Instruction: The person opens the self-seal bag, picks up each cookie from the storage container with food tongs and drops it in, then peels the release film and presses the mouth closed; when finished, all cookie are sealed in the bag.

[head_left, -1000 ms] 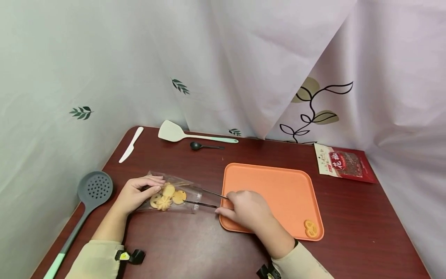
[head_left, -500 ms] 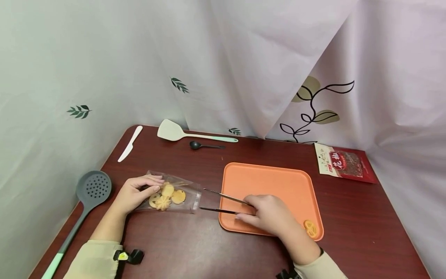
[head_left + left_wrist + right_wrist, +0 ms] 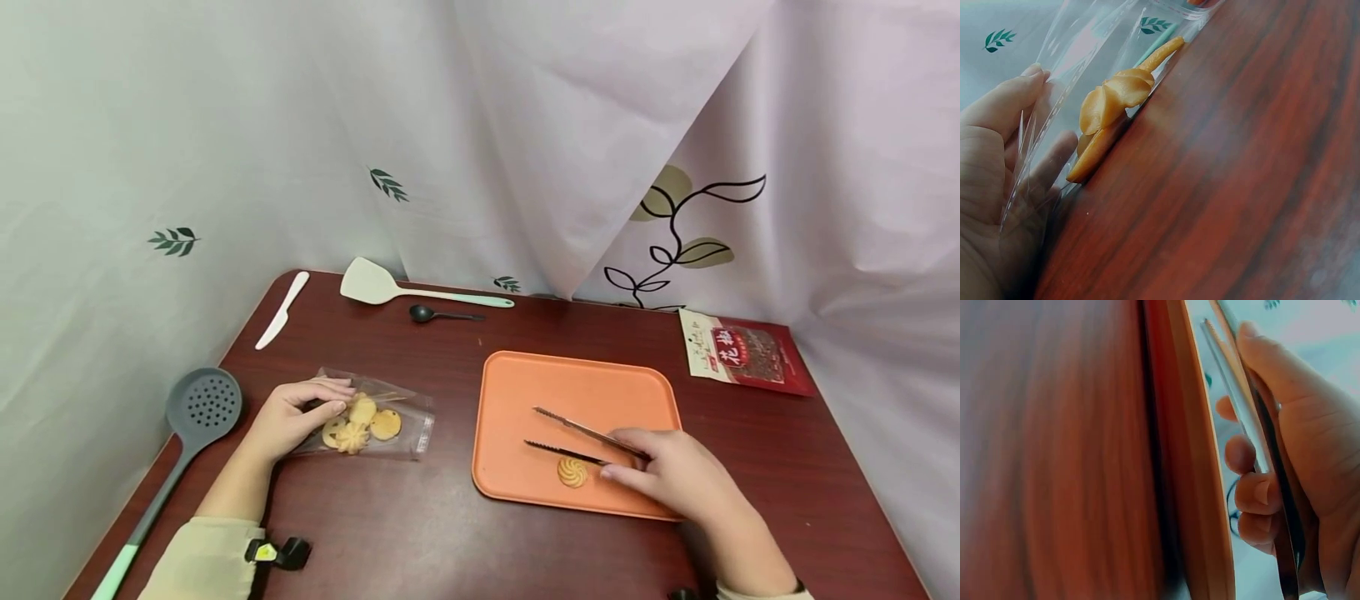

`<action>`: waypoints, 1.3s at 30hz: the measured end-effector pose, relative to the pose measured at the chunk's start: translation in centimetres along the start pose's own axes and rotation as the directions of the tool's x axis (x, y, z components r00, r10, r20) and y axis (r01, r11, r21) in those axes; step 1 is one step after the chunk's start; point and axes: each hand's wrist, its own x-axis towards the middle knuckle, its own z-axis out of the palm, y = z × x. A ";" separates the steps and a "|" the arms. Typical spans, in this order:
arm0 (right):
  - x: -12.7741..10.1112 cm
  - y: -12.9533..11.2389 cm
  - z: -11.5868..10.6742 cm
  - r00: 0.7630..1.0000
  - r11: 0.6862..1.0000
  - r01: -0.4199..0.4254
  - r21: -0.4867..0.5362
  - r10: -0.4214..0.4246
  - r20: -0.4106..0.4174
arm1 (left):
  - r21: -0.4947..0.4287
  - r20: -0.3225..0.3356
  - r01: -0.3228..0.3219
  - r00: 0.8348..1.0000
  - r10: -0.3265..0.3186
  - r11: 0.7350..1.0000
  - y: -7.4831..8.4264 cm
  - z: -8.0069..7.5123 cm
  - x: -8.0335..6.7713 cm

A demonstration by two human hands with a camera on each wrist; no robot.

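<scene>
My left hand [image 3: 303,412] holds a clear plastic bag [image 3: 415,417] by its left part on the table, and several cookies [image 3: 385,424] lie inside it. The left wrist view has the bag's film between thumb and fingers, close to the cookies [image 3: 1119,94]. In my right hand [image 3: 678,471] is a pair of metal tongs [image 3: 581,427], gripped with the two arms spread and nothing between their tips. They hover over the orange tray [image 3: 525,379]. A round swirl cookie [image 3: 572,472] lies on the tray just below the tongs' near arm. My right hand covers the tray's near right corner.
A grey slotted skimmer [image 3: 204,407] lies along the left edge. Toward the back lie a white knife [image 3: 282,312], a white spatula [image 3: 371,282] and a small black spoon [image 3: 422,313]. A red spice packet [image 3: 750,352] is at the back right, before the curtain [image 3: 480,150].
The tongs came out of the bag's mouth and moved right over the tray. The swirl cookie shows now; the pretzel-shaped cookie at the tray's corner is hidden. My left hand stayed put.
</scene>
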 end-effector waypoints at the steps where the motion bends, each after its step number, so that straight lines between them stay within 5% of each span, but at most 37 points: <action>1: -0.4 0.3 -0.2 1.000 1.000 0.014 -0.002 -0.014 -0.002 | -0.001 -0.001 -0.001 1.000 0.001 1.000 0.1 0.0 0.0; 12: -3.5 2.5 -2.1 0.996 0.995 0.087 0.043 -0.086 -0.020 | 0.001 0.000 0.005 1.000 -0.005 1.000 0.2 -0.2 0.0; 20: -4.2 3.3 -3.2 0.998 0.994 0.058 0.096 -0.058 -0.006 | -0.010 -0.006 -0.013 1.000 0.013 1.000 0.1 0.1 -0.1; 31: -5.1 4.4 -4.4 0.979 0.970 -0.121 0.211 0.081 0.189 | 0.013 -0.006 0.019 1.000 -0.019 1.000 0.2 0.1 0.1; 39: -4.6 3.9 -3.8 0.986 0.988 -0.016 0.155 -0.010 0.168 | 0.019 0.003 0.023 1.000 -0.023 1.000 -0.1 0.1 -0.1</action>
